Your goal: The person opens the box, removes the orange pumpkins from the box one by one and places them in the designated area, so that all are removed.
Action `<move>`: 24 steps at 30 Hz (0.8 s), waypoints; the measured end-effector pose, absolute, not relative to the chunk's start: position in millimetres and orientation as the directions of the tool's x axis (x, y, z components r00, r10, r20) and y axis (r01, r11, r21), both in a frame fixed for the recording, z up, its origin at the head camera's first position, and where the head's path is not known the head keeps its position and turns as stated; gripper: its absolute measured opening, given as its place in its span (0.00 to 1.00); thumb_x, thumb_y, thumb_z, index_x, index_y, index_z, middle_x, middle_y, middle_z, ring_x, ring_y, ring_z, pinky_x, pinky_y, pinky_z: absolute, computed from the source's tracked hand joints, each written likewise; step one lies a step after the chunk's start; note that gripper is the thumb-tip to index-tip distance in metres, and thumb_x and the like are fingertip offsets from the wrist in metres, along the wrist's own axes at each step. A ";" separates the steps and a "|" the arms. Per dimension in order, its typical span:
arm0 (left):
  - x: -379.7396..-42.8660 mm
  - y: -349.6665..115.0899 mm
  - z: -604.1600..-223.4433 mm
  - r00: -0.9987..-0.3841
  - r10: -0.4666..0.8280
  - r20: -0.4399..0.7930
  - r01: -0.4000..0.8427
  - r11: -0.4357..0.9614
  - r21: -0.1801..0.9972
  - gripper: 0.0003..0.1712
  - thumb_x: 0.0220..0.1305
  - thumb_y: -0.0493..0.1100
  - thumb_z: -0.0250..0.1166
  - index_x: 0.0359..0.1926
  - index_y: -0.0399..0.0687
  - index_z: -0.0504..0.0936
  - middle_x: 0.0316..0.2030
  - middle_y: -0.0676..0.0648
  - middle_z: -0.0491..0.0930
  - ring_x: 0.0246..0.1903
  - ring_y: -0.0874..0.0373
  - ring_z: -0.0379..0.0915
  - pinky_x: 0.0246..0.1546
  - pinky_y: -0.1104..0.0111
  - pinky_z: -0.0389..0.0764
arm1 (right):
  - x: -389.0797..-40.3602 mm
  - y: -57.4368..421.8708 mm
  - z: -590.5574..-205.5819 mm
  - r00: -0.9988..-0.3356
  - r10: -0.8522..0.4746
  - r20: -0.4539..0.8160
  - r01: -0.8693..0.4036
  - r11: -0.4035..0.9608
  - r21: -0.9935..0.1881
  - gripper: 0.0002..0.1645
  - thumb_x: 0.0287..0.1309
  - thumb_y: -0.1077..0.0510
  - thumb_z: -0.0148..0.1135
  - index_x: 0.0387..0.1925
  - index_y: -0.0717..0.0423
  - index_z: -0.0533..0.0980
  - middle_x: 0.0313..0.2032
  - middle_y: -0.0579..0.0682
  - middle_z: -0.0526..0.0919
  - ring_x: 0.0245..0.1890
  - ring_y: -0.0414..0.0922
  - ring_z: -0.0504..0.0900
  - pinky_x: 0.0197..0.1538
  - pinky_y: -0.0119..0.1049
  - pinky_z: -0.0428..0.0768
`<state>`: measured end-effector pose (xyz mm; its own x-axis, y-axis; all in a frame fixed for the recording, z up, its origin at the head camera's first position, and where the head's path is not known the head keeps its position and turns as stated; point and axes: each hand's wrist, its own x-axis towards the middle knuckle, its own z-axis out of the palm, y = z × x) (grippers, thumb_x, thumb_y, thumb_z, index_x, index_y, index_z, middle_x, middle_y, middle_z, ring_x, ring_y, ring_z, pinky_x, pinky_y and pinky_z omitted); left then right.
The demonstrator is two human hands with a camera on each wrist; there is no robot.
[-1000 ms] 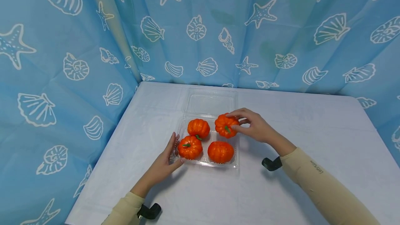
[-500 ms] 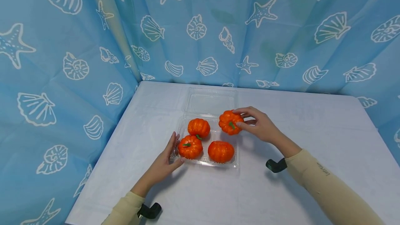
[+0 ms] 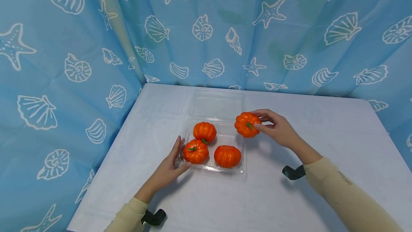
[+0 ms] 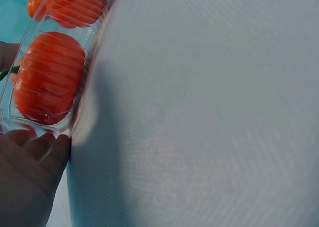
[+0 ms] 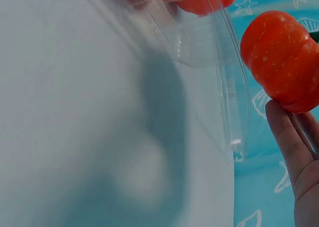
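Now, in the head view, the right hand (image 3: 278,130) pinches a held pumpkin (image 3: 246,125) between thumb and fingers, above the far right edge of the clear container (image 3: 226,139). Over the last second this pumpkin has travelled rightward, away from the other three. Those have not moved: the far-left pumpkin (image 3: 205,132) touches the near-left pumpkin (image 3: 196,151), and the near-right pumpkin (image 3: 227,156) sits apart from both. The held one thus seems to be coming out of the container, leaving three inside. The left hand (image 3: 165,171), thumb and fingers spread wide, stays by the container's near left corner and appears to steady it. The lid (image 3: 219,106) lies folded back on the tabletop (image 3: 206,203).

In the left wrist view, the fingers (image 4: 55,157) meet the container's edge, extended rather than curled; a pumpkin shows through the clear wall just beside them.

In the right wrist view, fingertips press against the held pumpkin's side, its green stem (image 5: 315,36) cut by the frame. The thumb is out of sight here. A blurred shadow falls across the tabletop.
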<state>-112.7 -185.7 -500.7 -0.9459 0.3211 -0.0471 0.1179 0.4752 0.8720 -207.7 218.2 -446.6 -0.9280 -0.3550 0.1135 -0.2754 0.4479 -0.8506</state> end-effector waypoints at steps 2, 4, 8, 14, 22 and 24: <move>-112.8 -185.6 -501.0 -0.945 0.323 -0.046 0.120 0.473 0.873 0.56 0.68 0.51 0.68 0.83 0.54 0.39 0.80 0.49 0.50 0.77 0.47 0.49 0.72 0.47 0.59 | -206.9 223.0 -448.2 -0.933 -0.341 0.115 -0.272 0.459 -0.846 0.28 0.70 0.52 0.64 0.67 0.52 0.72 0.62 0.55 0.77 0.59 0.54 0.78 0.52 0.22 0.79; -113.3 -185.6 -501.5 -0.945 0.324 -0.046 0.120 0.473 0.873 0.56 0.68 0.51 0.68 0.83 0.54 0.39 0.80 0.49 0.50 0.77 0.47 0.49 0.72 0.47 0.58 | -206.2 227.1 -449.4 -0.938 -0.327 0.118 -0.268 0.463 -0.845 0.28 0.70 0.52 0.64 0.67 0.52 0.72 0.62 0.55 0.77 0.58 0.54 0.78 0.52 0.22 0.79; -113.1 -185.4 -500.3 -0.946 0.319 -0.051 0.114 0.477 0.871 0.57 0.68 0.51 0.68 0.83 0.54 0.39 0.80 0.49 0.50 0.77 0.47 0.49 0.72 0.48 0.59 | -205.5 233.9 -451.4 -0.941 -0.317 0.121 -0.264 0.459 -0.848 0.28 0.70 0.52 0.64 0.67 0.53 0.72 0.63 0.56 0.76 0.58 0.55 0.77 0.50 0.21 0.79; -112.5 -185.9 -499.3 -0.947 0.317 -0.056 0.107 0.475 0.874 0.57 0.68 0.51 0.68 0.83 0.53 0.38 0.80 0.49 0.50 0.77 0.47 0.50 0.72 0.49 0.59 | -204.2 243.8 -457.8 -0.943 -0.307 0.131 -0.266 0.455 -0.850 0.27 0.70 0.55 0.64 0.68 0.54 0.71 0.64 0.56 0.76 0.58 0.55 0.77 0.50 0.19 0.77; -112.7 -186.4 -500.7 -0.945 0.324 -0.046 0.120 0.472 0.873 0.57 0.68 0.51 0.68 0.83 0.54 0.38 0.80 0.48 0.50 0.77 0.47 0.49 0.72 0.48 0.59 | -202.3 256.7 -472.1 -0.946 -0.303 0.113 -0.253 0.473 -0.844 0.27 0.70 0.54 0.63 0.67 0.55 0.72 0.63 0.58 0.77 0.58 0.57 0.77 0.50 0.18 0.77; -112.9 -186.5 -501.1 -0.944 0.328 -0.042 0.126 0.473 0.872 0.57 0.68 0.51 0.68 0.83 0.54 0.38 0.80 0.48 0.49 0.77 0.47 0.49 0.72 0.49 0.58 | -201.9 259.5 -476.6 -0.950 -0.298 0.093 -0.235 0.486 -0.842 0.27 0.71 0.52 0.63 0.67 0.55 0.72 0.62 0.58 0.77 0.58 0.57 0.77 0.51 0.17 0.75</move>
<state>-112.9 -186.5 -501.1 -0.9439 0.3275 -0.0419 0.1255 0.4733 0.8719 -201.9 259.5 -476.6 -0.9500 -0.2980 0.0932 -0.2350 0.4860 -0.8418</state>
